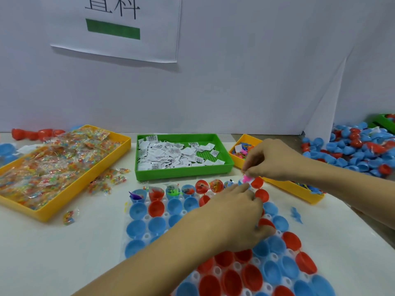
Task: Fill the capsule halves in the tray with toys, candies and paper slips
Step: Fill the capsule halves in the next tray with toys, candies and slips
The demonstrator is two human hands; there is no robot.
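Note:
A clear tray (pixel 147 217) on the table holds rows of blue and red capsule halves (pixel 136 228). Several halves in the far row hold small toys (pixel 173 192). My right hand (pixel 268 160) pinches a pink toy in a clear wrapper (pixel 247 179) just above the far right end of that row. My left hand (pixel 239 212) rests palm down on the tray's middle, fingers curled over the capsule halves there. What lies under it is hidden.
A yellow tray of candy packets (pixel 102 165) stands at the left, with loose packets (pixel 111 178) beside it. A green tray of paper slips (pixel 183 169) sits behind. A yellow toy tray (pixel 299 191) lies at the right. Spare capsule halves (pixel 350 150) pile at far right.

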